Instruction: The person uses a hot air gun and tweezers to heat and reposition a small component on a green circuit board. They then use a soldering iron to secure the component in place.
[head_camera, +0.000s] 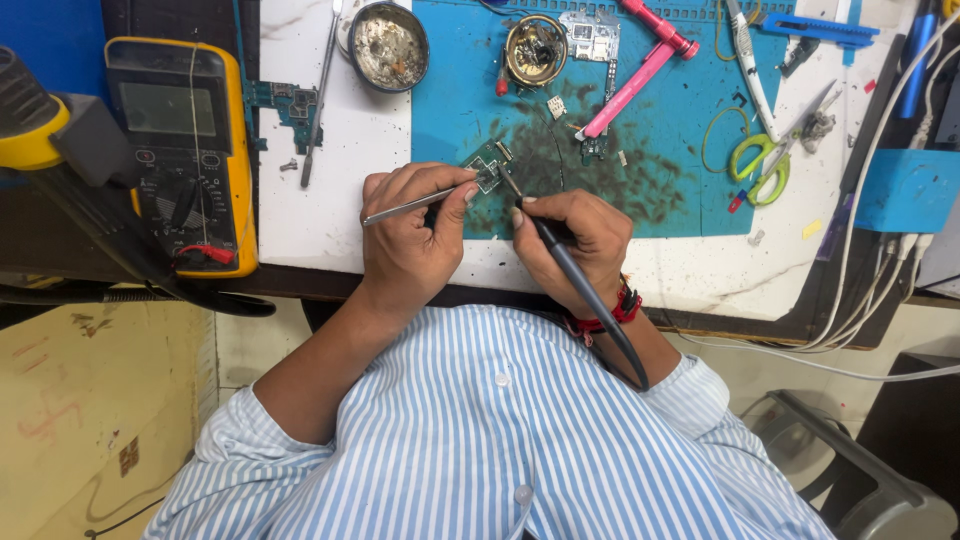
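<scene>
Green and thin, the small circuit board (487, 165) looks light and fragile, best pinned at its edge, as the left hand (410, 235) closed on tweezers (415, 203) does while the right hand (575, 235) grips a soldering iron (560, 265) beside it.

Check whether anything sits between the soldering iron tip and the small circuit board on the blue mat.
Nothing visible does. The soldering iron in the right hand reaches the small circuit board directly, while the tweezers in the left hand come in from the other side.

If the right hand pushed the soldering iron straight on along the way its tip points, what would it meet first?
The right hand aims the soldering iron up and to the left in the picture. Its tip already seems to rest on the small circuit board, so the board comes first, though contact is hard to judge from above.
</scene>
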